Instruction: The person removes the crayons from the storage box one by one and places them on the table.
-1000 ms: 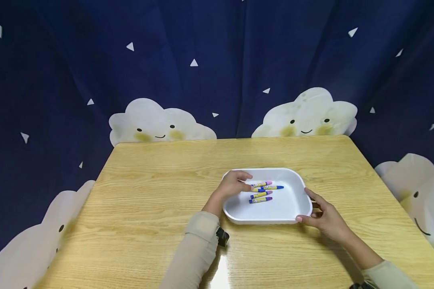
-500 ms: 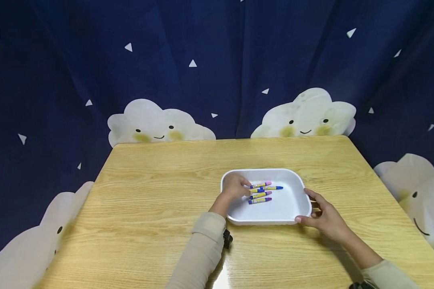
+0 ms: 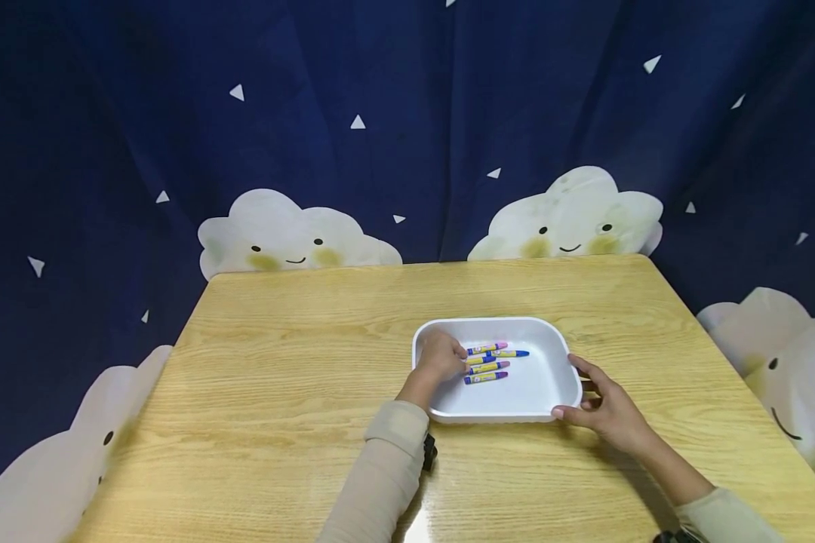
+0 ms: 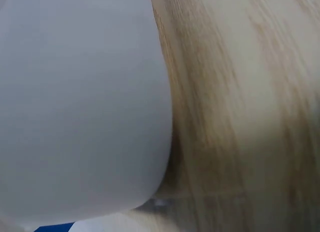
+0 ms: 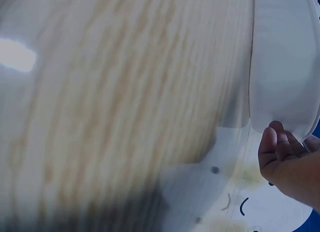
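Note:
A white tray [image 3: 530, 388] rests on the table with several crayons inside, each in a yellow wrapper with blue bands. My left hand [image 3: 440, 358] reaches into its left part, with fingers bent around the left end of the blue crayon [image 3: 481, 360] in the middle. A pink crayon [image 3: 487, 348] lies behind, a second blue crayon [image 3: 512, 353] to the right, and a purple crayon [image 3: 486, 378] nearest me. At the tray's right end, my right hand [image 3: 607, 411] holds the wall, thumb at the near corner. The right wrist view shows those fingers [image 5: 285, 142] against the wall.
The wooden table [image 3: 278, 377] extends around the tray. A dark blue curtain [image 3: 414, 113] with white triangles and smiling clouds hangs behind and at both sides. In the left wrist view, the tray's outer wall [image 4: 85, 107] covers the left half.
My left hand has moved slightly right and down into the tray, and its fingers have drawn together at the crayon ends. My right hand has stayed on the tray.

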`<state>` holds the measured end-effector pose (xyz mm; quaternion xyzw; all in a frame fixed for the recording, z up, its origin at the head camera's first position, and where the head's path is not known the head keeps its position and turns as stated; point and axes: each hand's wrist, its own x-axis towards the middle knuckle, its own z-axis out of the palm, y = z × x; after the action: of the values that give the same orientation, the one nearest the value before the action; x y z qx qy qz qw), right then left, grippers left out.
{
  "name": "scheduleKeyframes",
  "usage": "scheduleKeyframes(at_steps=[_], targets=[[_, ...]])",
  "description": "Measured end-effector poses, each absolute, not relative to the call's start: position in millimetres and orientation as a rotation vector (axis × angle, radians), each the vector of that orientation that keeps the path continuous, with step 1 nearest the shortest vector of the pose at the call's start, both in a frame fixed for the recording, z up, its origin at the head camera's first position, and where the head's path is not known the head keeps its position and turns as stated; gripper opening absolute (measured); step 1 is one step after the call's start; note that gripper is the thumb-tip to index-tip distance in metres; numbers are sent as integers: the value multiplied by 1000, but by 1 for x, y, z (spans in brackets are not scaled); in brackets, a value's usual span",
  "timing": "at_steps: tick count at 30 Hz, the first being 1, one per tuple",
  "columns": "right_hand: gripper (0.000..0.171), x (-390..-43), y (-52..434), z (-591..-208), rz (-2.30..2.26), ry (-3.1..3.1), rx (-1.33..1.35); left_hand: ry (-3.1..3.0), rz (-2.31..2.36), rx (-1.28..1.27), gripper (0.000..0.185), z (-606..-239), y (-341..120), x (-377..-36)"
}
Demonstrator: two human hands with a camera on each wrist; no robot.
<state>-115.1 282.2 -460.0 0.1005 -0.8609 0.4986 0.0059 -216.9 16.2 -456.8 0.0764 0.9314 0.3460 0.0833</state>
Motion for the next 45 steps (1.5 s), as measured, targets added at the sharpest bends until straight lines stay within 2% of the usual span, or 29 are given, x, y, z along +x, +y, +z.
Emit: scheduleKeyframes(at_steps=[6,14,25,33,45], targets=[[88,-114,283,-463,1571,-2677,311,2746,1040,247,12,-458,15,-218],[87,-115,283,-464,1629,-2650,319,2621,1206,102,31,-456,13,-219],[86,-113,283,-465,1621,-2647,311,2748,1216,27,25,-458,21,-214],[85,-114,281,-466,1633,-2639,328,2739,1212,64,13,-458,19,-213],[86,-115,283,-466,1593,-2654,325,2729,1365,269,6,-452,15,-214]])
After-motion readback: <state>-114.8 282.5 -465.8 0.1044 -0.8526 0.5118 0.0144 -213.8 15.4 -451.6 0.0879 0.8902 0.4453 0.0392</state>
